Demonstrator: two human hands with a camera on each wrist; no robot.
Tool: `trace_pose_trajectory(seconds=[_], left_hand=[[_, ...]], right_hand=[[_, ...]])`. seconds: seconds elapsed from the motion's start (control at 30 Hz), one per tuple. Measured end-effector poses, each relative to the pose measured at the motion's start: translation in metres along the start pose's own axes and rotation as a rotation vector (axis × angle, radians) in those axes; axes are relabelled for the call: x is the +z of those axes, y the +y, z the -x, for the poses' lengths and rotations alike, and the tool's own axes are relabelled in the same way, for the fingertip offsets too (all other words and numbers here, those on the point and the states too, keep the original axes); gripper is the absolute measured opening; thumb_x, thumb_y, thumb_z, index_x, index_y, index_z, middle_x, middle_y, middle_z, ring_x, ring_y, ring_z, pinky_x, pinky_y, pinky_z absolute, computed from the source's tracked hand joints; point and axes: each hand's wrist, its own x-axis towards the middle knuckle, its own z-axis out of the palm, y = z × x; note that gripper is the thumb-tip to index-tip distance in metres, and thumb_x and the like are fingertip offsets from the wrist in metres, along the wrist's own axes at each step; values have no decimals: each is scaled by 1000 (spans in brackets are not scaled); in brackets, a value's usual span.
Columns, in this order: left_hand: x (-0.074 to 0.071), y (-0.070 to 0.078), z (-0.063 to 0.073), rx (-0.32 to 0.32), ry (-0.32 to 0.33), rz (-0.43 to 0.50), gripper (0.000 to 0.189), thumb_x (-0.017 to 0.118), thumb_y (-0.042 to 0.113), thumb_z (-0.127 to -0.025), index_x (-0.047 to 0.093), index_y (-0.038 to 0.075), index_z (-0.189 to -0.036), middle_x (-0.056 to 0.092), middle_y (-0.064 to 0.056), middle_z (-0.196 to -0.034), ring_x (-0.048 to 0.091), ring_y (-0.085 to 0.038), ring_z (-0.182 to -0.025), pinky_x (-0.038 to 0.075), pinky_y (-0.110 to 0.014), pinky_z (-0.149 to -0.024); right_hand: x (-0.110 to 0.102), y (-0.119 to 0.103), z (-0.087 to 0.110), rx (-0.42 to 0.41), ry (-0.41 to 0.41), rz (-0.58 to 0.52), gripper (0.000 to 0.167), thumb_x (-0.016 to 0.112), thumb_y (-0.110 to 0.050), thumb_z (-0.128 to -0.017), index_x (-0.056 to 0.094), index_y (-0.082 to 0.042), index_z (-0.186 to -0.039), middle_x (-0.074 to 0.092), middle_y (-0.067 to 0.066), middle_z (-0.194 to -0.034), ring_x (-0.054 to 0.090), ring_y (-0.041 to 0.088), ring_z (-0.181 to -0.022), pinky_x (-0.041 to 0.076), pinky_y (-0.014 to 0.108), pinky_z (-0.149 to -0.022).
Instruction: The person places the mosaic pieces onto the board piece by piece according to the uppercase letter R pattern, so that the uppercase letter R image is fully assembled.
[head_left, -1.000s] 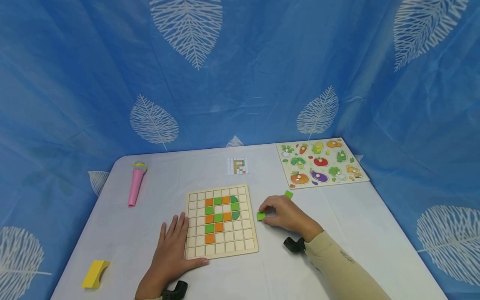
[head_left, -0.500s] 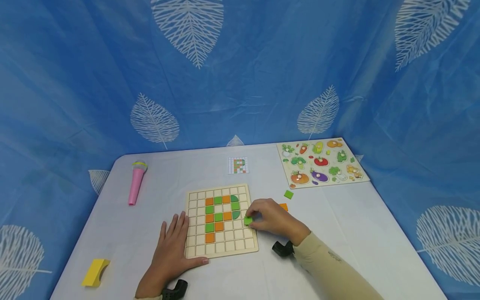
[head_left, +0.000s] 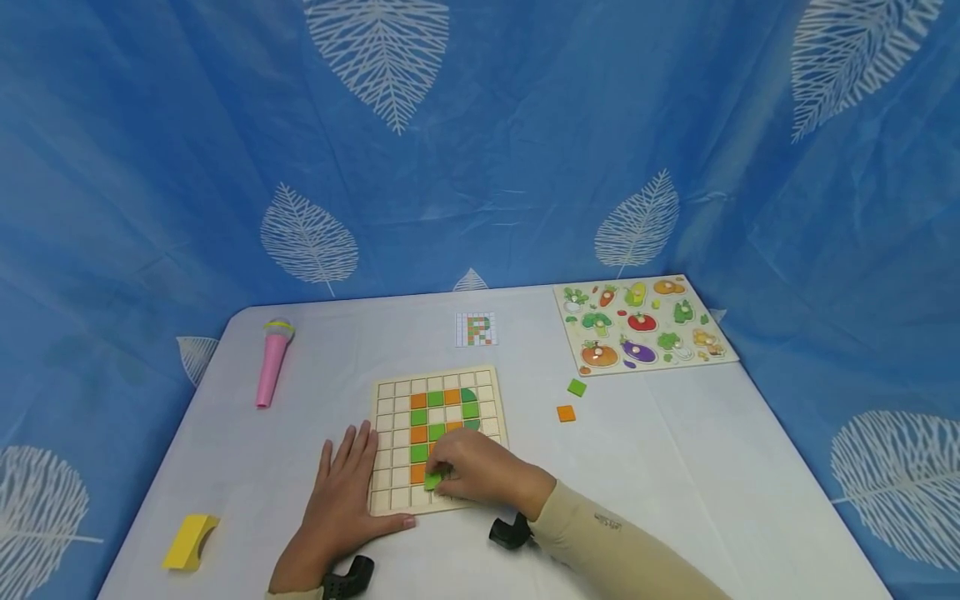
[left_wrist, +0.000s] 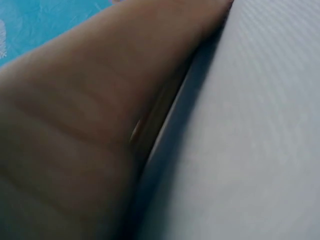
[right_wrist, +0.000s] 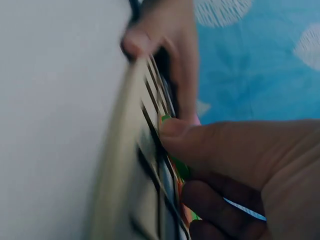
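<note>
A wooden grid board (head_left: 383,479) lies on the table, with orange, green and rounded dark-green tiles forming a P-like shape. My right hand (head_left: 491,469) pinches a square green tile (head_left: 432,482) between thumb and fingers. It holds the tile low over the board's lower rows, right beside the bottom orange tile (head_left: 417,473). From the right wrist, the thumb (right_wrist: 210,142) comes close against the grid face. My left hand (head_left: 347,500) rests with spread, straight fingers along the board's left edge, its thumb at the near edge. Only the blurred left hand (left_wrist: 90,110) and tablecloth fill the left wrist view.
Right of the board lie a loose green tile (head_left: 577,387) and an orange tile (head_left: 566,414). Behind it sits a small pattern card (head_left: 476,330). A vegetable puzzle (head_left: 622,318) is at back right, a pink toy microphone (head_left: 273,367) and yellow arched block (head_left: 189,543) at left.
My right hand has carried the green tile leftward from the table beside the board to its lower rows. The loose orange tile has come into view. My left hand has stayed in place.
</note>
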Motion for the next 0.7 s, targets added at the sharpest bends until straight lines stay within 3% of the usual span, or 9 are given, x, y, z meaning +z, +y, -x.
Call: trace_pose_trajectory(seconds=[0.2, 0.47, 0.7], left_hand=[[0, -1, 1, 15, 19, 12, 149, 61, 101, -62, 30, -3, -164, 21, -20, -171, 11, -40, -158, 0, -61, -123], [-2, -1, 2, 19, 16, 9, 148, 62, 100, -62, 30, -4, -163, 21, -21, -171, 12, -40, -158, 0, -61, -123], [-2, -1, 1, 16, 14, 7, 148, 61, 101, -62, 31, -4, -163, 21, -21, -171, 11, -40, -158, 1, -62, -123]], right_hand=[[16, -15, -11, -51, 3, 48, 19, 91, -11, -85, 82, -14, -101, 71, -12, -96, 58, -4, -91, 45, 14, -92], [19, -23, -11, 2, 22, 54, 20, 93, -16, -82, 82, -15, -99, 70, -14, -95, 57, -5, -89, 46, 16, -92], [18, -26, -9, -10, 27, 103, 19, 94, -14, -81, 84, -16, -96, 71, -15, -91, 57, -6, -86, 46, 18, -90]])
